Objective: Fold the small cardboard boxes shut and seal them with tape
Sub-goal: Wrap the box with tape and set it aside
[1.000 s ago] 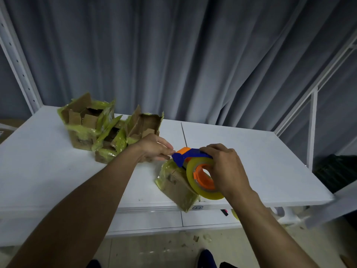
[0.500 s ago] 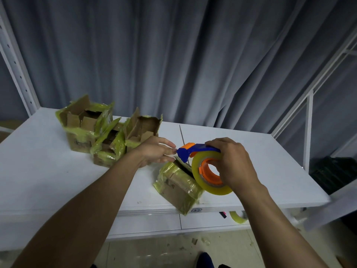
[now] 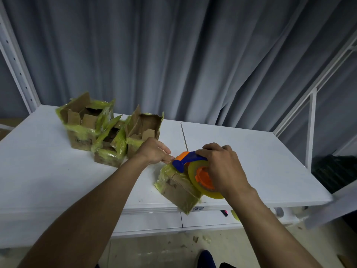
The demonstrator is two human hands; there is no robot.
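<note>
Now tape dispenser is back on box, prev. lifted.

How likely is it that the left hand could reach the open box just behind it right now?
Probably yes: the left hand sits right beside the open box with nothing between. But it seems to pinch tape at the tape dispenser, so it must let go first.

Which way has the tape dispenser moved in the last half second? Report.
Yes. Against the table seam, the tape dispenser came down and left, toward the box.
</note>
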